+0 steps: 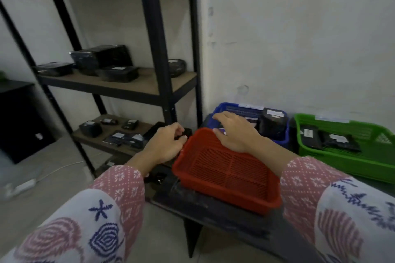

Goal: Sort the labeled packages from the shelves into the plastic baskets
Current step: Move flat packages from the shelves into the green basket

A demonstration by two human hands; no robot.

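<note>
My left hand (166, 145) is closed around a small black package (186, 132) at the far left corner of the red basket (224, 168), which has nothing visible inside. My right hand (234, 132) arches palm down over the red basket's far rim, fingers reaching toward the blue basket (232, 109). Something dark lies under its fingers, and I cannot tell whether it grips it. The blue basket holds a black labeled package (273, 124). The green basket (342, 157) holds two black packages (310, 134).
The black metal shelf unit (149, 28) stands to the left. Its middle shelf (136, 87) carries several black packages, and the lower shelf (100, 143) carries smaller ones. The baskets sit on a low dark table (213, 209) against the white wall. A white power strip (21, 186) lies on the floor.
</note>
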